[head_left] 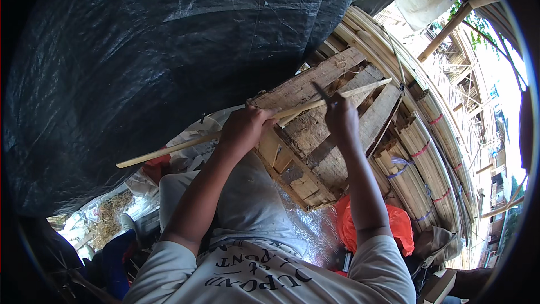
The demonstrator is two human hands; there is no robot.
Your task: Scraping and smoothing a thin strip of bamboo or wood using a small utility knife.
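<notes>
My left hand point(246, 128) is closed round a long, pale wooden strip point(174, 148), which slants from the lower left up to the right across a rough plank stand point(306, 130). In my right hand point(342, 118), the fingers are wrapped round the handle of a knife point(320, 90). Its dark blade points up and to the left and crosses the strip near the strip's right end. My palm hides the knife's handle. Thin curled shavings point(350, 69) lie on the stand's far plank.
A large dark tarp point(185, 62) hangs at the left and far side. Bundles of strips point(413, 149) tied with coloured bands are stacked at the right. An orange-red plastic bag point(400, 225) lies by my right elbow. A wooden pole point(447, 31) slants at the upper right.
</notes>
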